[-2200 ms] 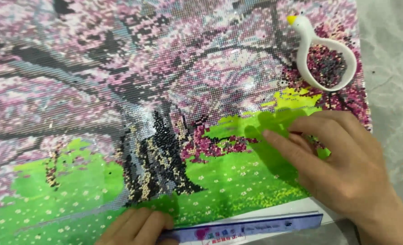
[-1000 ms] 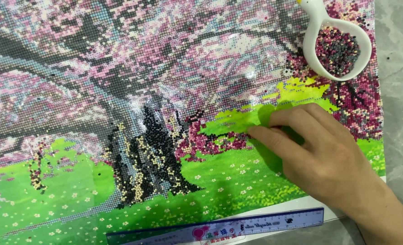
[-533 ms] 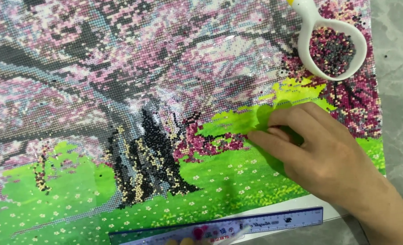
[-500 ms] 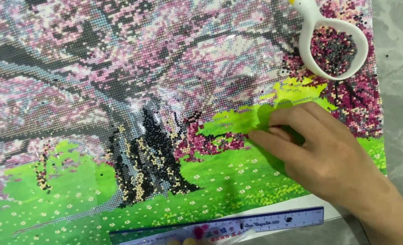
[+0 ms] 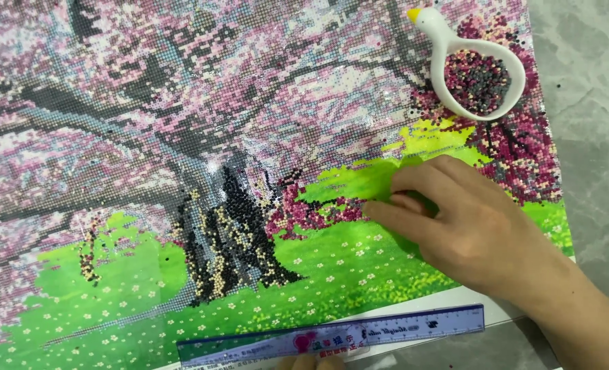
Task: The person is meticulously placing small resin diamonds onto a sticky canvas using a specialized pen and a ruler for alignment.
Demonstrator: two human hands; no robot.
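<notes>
Head view: right hand [image 5: 469, 233], grip released, fingertips pressing the bead canvas [image 5: 181, 123].

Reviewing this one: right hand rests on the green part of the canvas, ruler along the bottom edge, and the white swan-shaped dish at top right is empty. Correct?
Not quite. The head view shows the dish full of dark and pink beads, not empty. The right hand does rest on the green part of the canvas, and the ruler lies along the bottom edge.

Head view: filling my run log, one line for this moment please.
right hand: fingertips on bead canvas | left hand: at ruler | swan-shaped bead tray: on canvas
</notes>
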